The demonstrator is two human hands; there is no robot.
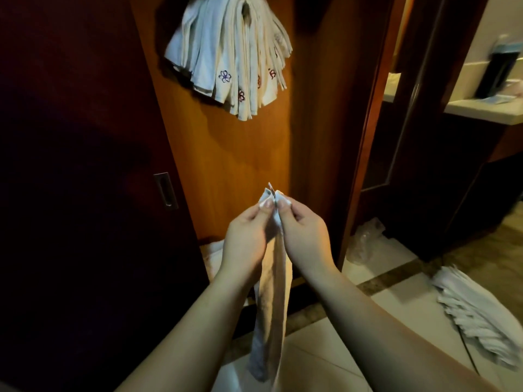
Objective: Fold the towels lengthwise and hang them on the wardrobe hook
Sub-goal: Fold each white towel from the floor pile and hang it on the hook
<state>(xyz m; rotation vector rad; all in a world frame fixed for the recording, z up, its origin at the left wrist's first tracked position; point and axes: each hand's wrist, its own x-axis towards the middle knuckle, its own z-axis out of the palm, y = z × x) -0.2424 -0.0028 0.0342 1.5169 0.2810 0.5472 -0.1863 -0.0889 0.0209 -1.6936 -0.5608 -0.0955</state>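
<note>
A narrow white towel (271, 301) hangs straight down in front of me, folded lengthwise. My left hand (247, 236) and my right hand (301, 233) pinch its top corners together, fingertips almost touching. High on the orange wooden wardrobe door (226, 154) a thick bunch of hung towels (229, 52) with small embroidered flowers fans out; the hook under them is hidden.
A dark sliding door with a metal recessed handle (166, 190) fills the left. A pile of white towels (478, 315) lies on the tiled floor at the right. Crumpled clear plastic (365, 239) sits by the door frame. A white counter (486, 108) stands at the far right.
</note>
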